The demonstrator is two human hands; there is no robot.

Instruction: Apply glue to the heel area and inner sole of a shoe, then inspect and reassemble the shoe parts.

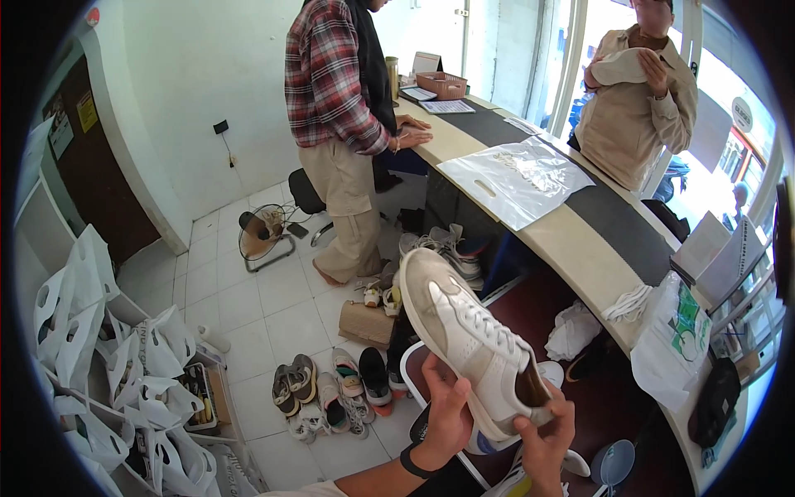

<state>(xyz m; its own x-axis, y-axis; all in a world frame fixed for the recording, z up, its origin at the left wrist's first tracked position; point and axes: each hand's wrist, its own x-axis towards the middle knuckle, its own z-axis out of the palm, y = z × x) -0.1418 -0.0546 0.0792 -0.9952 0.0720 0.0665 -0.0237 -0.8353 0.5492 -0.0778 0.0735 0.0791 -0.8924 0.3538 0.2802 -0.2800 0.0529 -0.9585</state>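
A white lace-up sneaker [472, 335] with beige-grey patches and a scuffed toe is held up in front of me, toe pointing up and left. My left hand [447, 406] supports it from the sole side, thumb along the lower edge; a dark band circles that wrist. At the heel, my right hand [548, 431] grips the collar with thumb and fingers. The shoe's opening faces right and its laces are in place. Below it, partly hidden, are another striped shoe [520, 476] and the white-rimmed edge of a dark red surface [542, 290].
Several pairs of shoes [331, 393] stand on the tiled floor by a beige box [367, 323]. White bags [137, 373] fill shelves at left. A long counter [571, 265] carries a clear plastic bag [517, 178]. A person in plaid [339, 99] and another holding a white shoe [621, 68] stand there.
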